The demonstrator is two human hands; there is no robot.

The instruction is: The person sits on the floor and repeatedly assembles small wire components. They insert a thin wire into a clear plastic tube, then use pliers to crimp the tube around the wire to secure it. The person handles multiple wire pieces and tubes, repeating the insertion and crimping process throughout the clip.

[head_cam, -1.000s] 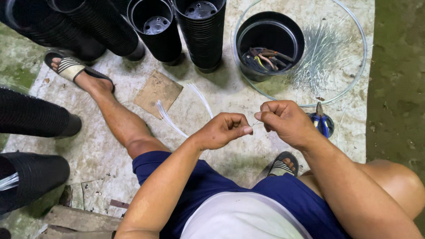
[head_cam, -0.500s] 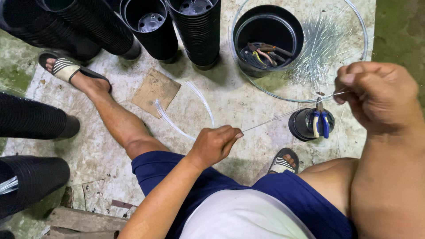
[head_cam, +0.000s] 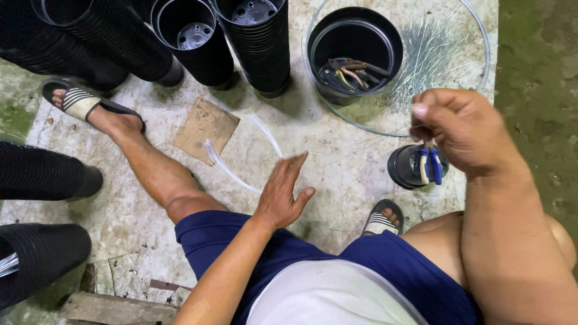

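My left hand (head_cam: 283,192) is open with fingers spread, hovering low over the concrete beside a bundle of thin white strands (head_cam: 226,165). A second small bunch of white strands (head_cam: 265,129) lies just beyond it. My right hand (head_cam: 460,129) is raised at the right, its fingers pinched shut; the thin strand it pulled away is barely visible in it. Under that hand, a small black pot (head_cam: 400,168) lies on the floor with blue-handled pliers (head_cam: 428,165) in it.
A black pot (head_cam: 355,36) with tools inside stands in a clear round tub (head_cam: 481,42) next to a heap of thin metal wires (head_cam: 433,54). Stacks of black pots (head_cam: 259,42) line the back and left side (head_cam: 36,174). A cardboard piece (head_cam: 206,123) lies by my leg.
The hands met, then pulled a thin strand taut between them. Now my left hand has let go and dropped open toward the white strands, while my right hand stays raised at the right.
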